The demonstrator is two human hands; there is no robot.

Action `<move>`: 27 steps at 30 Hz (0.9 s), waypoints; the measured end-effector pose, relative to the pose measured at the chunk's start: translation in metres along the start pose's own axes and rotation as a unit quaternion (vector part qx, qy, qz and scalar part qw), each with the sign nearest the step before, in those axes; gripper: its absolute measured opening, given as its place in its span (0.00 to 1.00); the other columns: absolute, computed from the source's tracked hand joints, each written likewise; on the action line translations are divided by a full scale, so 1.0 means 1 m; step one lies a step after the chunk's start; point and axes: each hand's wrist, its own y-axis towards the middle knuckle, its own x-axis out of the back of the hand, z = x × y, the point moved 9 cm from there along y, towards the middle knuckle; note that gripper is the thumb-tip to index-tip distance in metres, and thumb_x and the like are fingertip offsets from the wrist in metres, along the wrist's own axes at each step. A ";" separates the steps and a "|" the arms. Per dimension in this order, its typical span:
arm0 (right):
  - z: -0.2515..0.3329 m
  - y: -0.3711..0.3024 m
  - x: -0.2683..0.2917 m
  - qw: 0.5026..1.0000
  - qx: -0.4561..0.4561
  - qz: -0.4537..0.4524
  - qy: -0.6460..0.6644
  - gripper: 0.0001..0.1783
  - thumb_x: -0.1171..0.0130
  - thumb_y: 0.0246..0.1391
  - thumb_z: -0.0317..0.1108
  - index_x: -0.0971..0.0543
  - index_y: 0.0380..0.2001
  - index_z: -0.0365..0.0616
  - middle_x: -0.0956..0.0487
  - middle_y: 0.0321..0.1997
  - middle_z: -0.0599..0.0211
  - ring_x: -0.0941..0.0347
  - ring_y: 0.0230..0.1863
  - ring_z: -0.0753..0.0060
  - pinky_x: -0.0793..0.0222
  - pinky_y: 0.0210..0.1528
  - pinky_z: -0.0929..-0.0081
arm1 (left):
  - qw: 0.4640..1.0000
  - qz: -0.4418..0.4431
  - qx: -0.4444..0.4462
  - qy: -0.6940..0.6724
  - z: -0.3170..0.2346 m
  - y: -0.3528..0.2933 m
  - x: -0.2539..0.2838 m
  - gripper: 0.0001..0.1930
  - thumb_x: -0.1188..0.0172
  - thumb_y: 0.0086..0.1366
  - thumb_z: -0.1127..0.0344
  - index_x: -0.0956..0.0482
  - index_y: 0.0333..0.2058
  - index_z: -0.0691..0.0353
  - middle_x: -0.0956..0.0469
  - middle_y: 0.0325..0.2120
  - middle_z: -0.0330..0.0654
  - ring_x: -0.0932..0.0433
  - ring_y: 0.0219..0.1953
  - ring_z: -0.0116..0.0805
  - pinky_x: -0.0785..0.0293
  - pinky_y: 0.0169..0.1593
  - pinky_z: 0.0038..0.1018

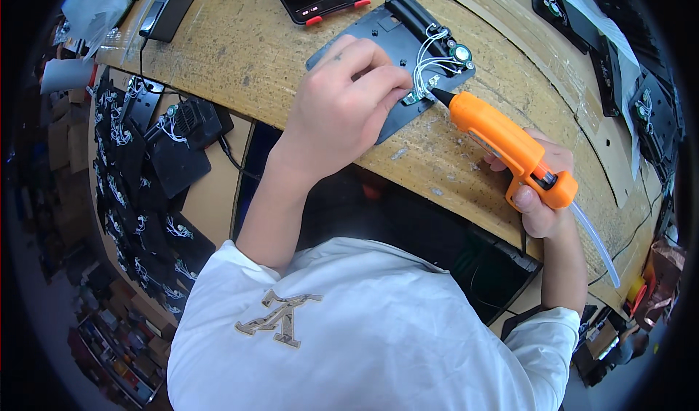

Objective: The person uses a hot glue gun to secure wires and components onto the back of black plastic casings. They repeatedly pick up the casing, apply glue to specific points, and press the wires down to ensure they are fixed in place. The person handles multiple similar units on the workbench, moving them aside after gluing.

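Observation:
A dark grey plastic panel (399, 47) lies on the worn wooden bench in front of me. Thin white wires (421, 60) run across it from a round component (460, 53) to a small green circuit board (411, 99) near its edge. My left hand (338, 101) is closed in a pinch beside that board; what its fingertips hold, if anything, is hidden. In my right hand (546, 211) is an orange hot glue gun (499, 131), its black nozzle close to the board and wire ends. A translucent glue stick (598, 247) sticks out of the gun's back.
A black screen device (317, 0) with red corners stands at the far side. Another black device (175, 7) lies at far left. Many dark panels with white wires (138, 200) crowd the left surface beside a cabled black unit (193, 123). More wired panels (644, 112) stand at the right.

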 end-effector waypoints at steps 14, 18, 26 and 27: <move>0.000 0.000 0.000 1.000 0.001 -0.003 0.001 0.26 0.43 0.47 0.58 0.23 0.24 0.42 0.26 0.20 0.66 0.35 0.21 0.63 0.39 0.26 0.70 | 1.000 0.014 0.001 0.010 -0.001 0.000 -0.003 0.07 0.37 0.47 0.79 0.23 0.27 0.64 0.30 0.23 0.42 0.31 0.27 0.39 0.34 0.30 0.29; -0.001 0.000 -0.001 1.000 0.006 0.002 -0.007 0.26 0.43 0.46 0.58 0.23 0.24 0.42 0.28 0.19 0.66 0.35 0.20 0.63 0.40 0.25 0.70 | 1.000 0.015 0.010 0.009 0.001 0.000 -0.004 0.07 0.38 0.47 0.80 0.23 0.27 0.64 0.30 0.23 0.42 0.32 0.27 0.39 0.35 0.31 0.29; -0.001 0.000 0.001 1.000 0.005 0.004 -0.016 0.26 0.43 0.46 0.58 0.23 0.23 0.42 0.33 0.16 0.65 0.38 0.19 0.62 0.43 0.24 0.68 | 1.000 0.009 0.012 -0.006 0.001 -0.001 -0.001 0.08 0.37 0.46 0.80 0.22 0.28 0.64 0.30 0.23 0.41 0.31 0.27 0.38 0.34 0.29 0.28; -0.001 0.000 0.001 1.000 0.005 0.004 -0.016 0.26 0.43 0.46 0.58 0.23 0.22 0.42 0.33 0.16 0.65 0.38 0.19 0.61 0.43 0.24 0.68 | 1.000 0.010 0.011 -0.005 0.001 -0.001 0.000 0.08 0.37 0.46 0.80 0.22 0.28 0.64 0.30 0.23 0.41 0.31 0.27 0.37 0.34 0.29 0.28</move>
